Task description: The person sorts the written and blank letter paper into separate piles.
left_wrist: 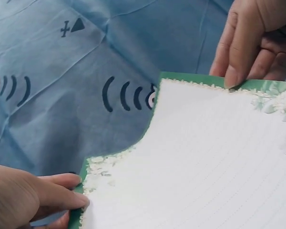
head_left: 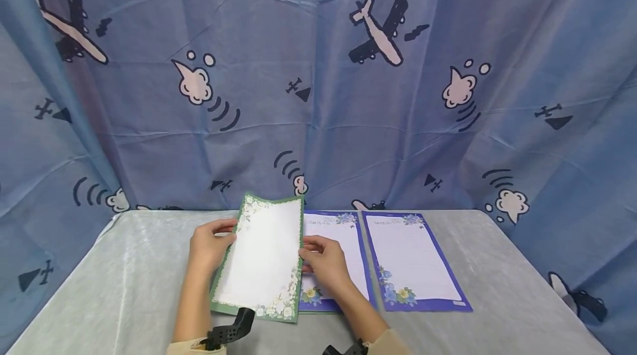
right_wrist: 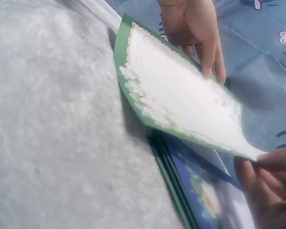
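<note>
Blue curtain (head_left: 328, 95) behind the green-bordered sheet (head_left: 266, 255); left hand (head_left: 210, 244) and right hand (head_left: 327, 261) pinch its opposite edges; light, even tension should limit buckling.

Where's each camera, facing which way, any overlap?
Head: worn on head, facing forward and down at the green-bordered sheet; left hand, right hand and forearms show.
Left wrist: on left wrist, facing the sheet and curtain; both hands show.
Right wrist: on right wrist, facing the sheet and table; both hands show.
Shared by wrist views: sheet, hands, curtain.
</note>
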{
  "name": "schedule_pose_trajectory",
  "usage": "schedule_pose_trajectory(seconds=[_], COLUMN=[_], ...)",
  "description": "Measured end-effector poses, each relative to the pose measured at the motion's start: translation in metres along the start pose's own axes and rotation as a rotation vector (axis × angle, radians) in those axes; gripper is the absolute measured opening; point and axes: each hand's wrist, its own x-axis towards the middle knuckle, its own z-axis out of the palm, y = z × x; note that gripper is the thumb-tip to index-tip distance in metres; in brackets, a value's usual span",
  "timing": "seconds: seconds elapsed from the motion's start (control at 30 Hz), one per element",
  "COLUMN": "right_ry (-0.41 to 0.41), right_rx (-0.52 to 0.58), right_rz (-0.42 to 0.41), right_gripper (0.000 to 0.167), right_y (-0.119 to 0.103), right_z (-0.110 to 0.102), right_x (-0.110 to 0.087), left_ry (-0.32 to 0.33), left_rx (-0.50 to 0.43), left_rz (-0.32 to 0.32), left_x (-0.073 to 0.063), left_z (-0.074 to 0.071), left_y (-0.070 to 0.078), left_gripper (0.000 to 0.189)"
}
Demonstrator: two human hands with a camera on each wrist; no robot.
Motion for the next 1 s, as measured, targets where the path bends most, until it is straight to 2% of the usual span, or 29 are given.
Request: schedule_pose_trajectory(seconds=[0.2, 0.37, 0.5, 0.8, 1.0], right_ry=[-0.038, -0.021, -0.029, -0.205, -0.195], right_rx=[0.047, 0.078, 0.033, -0.074, -0.139], right_rz=[-0.009, -0.052, -0.083, -0.137, -0.146], right_gripper=[0.042, 0.033, 0.026, 0.045, 0.047], right_y=[0.003, 0.006, 0.008, 0.011, 0.014], right_z=[0.01, 0.019, 0.024, 0.03, 0.033], right_x=[-0.002, -0.004, -0.008, -0.012, -0.009], left_ry=[0.035, 0.056, 0.046, 0.034, -0.006], left_rx=[0.02, 0.015, 0.007, 0.038, 0.045], left_rz=[-0.04, -0.081, -0.108, -0.134, -0.143], left_x=[0.003, 0.004, 0.003, 0.003, 0.003], left_z=[-0.011, -0.016, -0.019, -0.027, -0.03], left_y=[-0.008, -0.013, -0.017, -0.024, -0.033], left_gripper=[0.033, 0.032, 0.032, 0.038, 0.04])
